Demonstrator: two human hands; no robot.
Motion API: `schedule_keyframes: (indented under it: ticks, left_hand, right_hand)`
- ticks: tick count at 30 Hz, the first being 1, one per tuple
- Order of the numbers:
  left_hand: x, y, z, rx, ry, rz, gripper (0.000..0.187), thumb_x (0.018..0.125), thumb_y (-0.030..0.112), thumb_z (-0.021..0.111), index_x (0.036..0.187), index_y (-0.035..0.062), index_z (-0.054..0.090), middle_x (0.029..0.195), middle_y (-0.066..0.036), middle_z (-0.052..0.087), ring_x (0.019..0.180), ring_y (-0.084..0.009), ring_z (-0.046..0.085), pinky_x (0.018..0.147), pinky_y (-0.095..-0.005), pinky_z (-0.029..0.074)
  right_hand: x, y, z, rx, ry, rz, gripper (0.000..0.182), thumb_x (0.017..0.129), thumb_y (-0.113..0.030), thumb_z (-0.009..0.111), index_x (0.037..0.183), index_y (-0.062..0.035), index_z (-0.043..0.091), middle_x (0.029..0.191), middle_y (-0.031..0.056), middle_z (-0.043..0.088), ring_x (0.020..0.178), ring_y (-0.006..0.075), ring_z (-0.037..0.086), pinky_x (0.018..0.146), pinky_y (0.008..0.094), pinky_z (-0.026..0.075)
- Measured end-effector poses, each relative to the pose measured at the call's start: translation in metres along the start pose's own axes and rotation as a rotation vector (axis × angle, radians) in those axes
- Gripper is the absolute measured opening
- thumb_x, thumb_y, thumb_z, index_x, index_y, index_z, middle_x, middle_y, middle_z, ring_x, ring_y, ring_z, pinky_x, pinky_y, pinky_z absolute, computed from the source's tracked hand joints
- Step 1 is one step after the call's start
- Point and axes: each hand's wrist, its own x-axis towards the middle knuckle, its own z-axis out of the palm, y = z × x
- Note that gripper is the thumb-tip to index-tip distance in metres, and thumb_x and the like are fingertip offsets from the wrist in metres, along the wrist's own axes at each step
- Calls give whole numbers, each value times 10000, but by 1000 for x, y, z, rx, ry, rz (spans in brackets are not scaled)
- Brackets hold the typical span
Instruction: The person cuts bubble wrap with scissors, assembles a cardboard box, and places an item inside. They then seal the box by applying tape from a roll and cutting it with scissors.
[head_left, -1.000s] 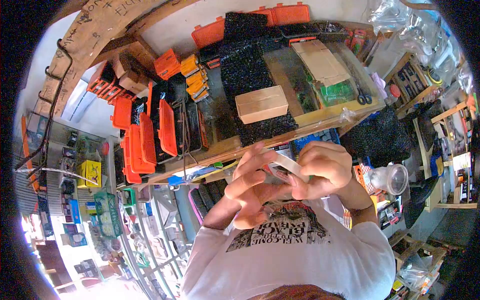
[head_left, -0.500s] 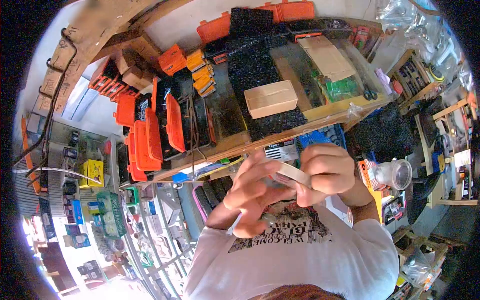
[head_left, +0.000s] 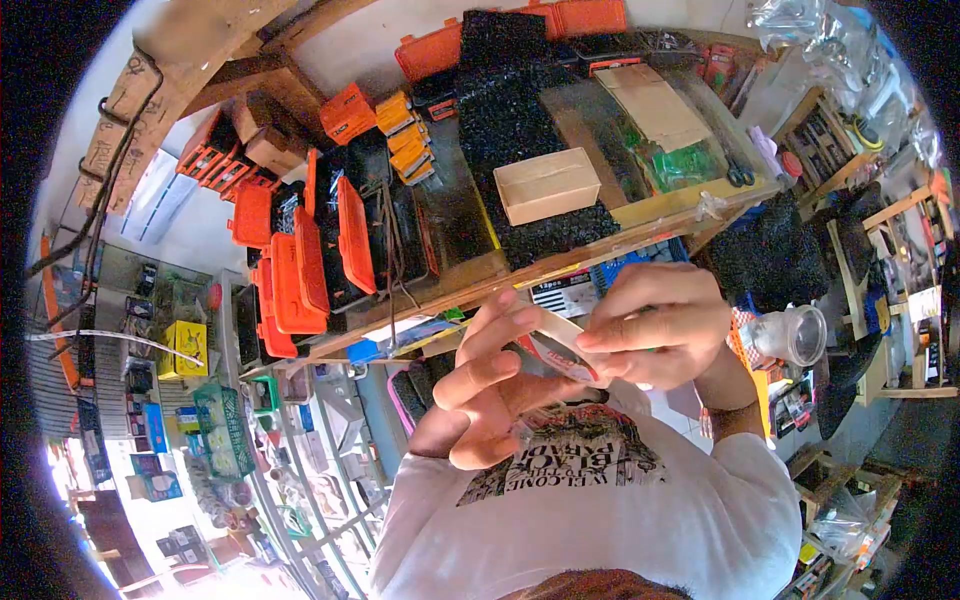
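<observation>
In front of my chest, my left hand [head_left: 488, 385] holds what looks like a roll of tape [head_left: 560, 352], with a pale curved edge and a red and white label. Its thumb and index finger lie along the roll while the other fingers curl loosely below. My right hand [head_left: 660, 325] pinches the roll's near right edge between thumb and fingers. Beyond both hands, a small brown cardboard box [head_left: 548, 187] sits on a black textured mat [head_left: 500, 110] on the workbench.
Orange-lidded cases [head_left: 298, 280] stand open at the bench's left, near yellow small boxes [head_left: 405, 140]. Flat cardboard [head_left: 655, 108], a green plastic bag [head_left: 680, 168] and scissors [head_left: 740, 175] lie right. A clear jar [head_left: 800, 336] is beside my right arm. The bench edge [head_left: 480, 290] runs before me.
The roll has tilted, showing more of its label. My right hand has shifted, its fingers less tightly curled, and my left fingers have spread slightly. The view has moved a little.
</observation>
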Motion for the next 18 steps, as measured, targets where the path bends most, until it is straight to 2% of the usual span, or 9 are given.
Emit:
schedule_keyframes:
  ticks: [1, 3, 5, 6, 8, 10, 12, 15, 18]
  left_hand:
    - [34, -11, 3, -108, -112, 38, 584, 1064, 473, 415, 1404, 6, 332, 1409, -444, 401, 1328, -523, 457, 1072, -595, 445]
    - [40, -8, 9, -98, -95, -12, 567, 1045, 433, 474, 1420, 33, 331, 1424, -429, 395, 1304, -512, 485, 1052, -597, 464]
    - [9, 10, 20, 129, 100, -106, 588, 979, 330, 622, 1436, 95, 337, 1437, -399, 398, 1280, -487, 516, 1028, -602, 485]
    - [5, 12, 24, 239, 165, -118, 638, 933, 271, 697, 1444, 129, 341, 1443, -381, 402, 1270, -476, 528, 1020, -603, 493]
    - [4, 1, 34, 449, 172, 22, 834, 795, 123, 853, 1457, 207, 353, 1455, -333, 415, 1260, -459, 538, 1016, -598, 500]
    - [20, 19, 24, 498, 6, -141, 1022, 660, 36, 912, 1471, 281, 340, 1434, -280, 448, 1262, -449, 535, 1026, -584, 498]
    - [23, 28, 19, 607, -98, -200, 1125, 605, 13, 943, 1489, 307, 312, 1410, -233, 476, 1247, -439, 545, 1027, -558, 504]
    - [7, 22, 21, 756, -82, -187, 1117, 625, 64, 952, 1492, 268, 277, 1366, -190, 498, 1190, -417, 581, 997, -510, 532]
    - [-2, 1, 36, 822, 54, -175, 1068, 600, 95, 971, 1409, 224, 285, 1322, -218, 511, 1125, -390, 617, 899, -475, 567]
  right_hand:
    - [-1, -1, -2, 43, -12, 9, 290, 752, -116, 850, 1011, -6, 776, 821, 108, 711, 654, 198, 661, 551, 297, 496]
    - [-1, -5, -2, 69, -6, 58, 248, 754, -103, 847, 980, -18, 787, 858, 105, 717, 676, 194, 663, 578, 300, 496]
    - [-4, -4, -4, 86, -13, 87, 230, 749, -98, 847, 955, -14, 790, 854, 106, 716, 674, 196, 665, 586, 304, 500]
    - [-4, -8, -3, 78, -12, 108, 203, 745, -91, 845, 923, -10, 791, 848, 105, 716, 682, 199, 673, 589, 306, 503]
    - [-5, -9, -2, -15, -8, 98, 193, 741, -87, 843, 910, -14, 786, 843, 101, 716, 679, 202, 674, 589, 308, 502]
    - [-6, -12, 0, -119, -11, 105, 169, 743, -80, 835, 891, -24, 775, 838, 95, 715, 673, 205, 674, 588, 310, 501]
    - [-6, -15, 2, -239, -20, 121, 135, 751, -70, 823, 865, -40, 758, 836, 89, 713, 666, 210, 673, 587, 311, 498]
    - [-15, -13, 10, -420, 26, 120, 108, 777, -60, 795, 856, -66, 720, 825, 81, 704, 659, 218, 666, 591, 316, 496]
    - [-20, -13, 9, -429, 41, 197, 73, 847, -44, 730, 880, -70, 669, 824, 84, 678, 695, 241, 661, 620, 327, 502]
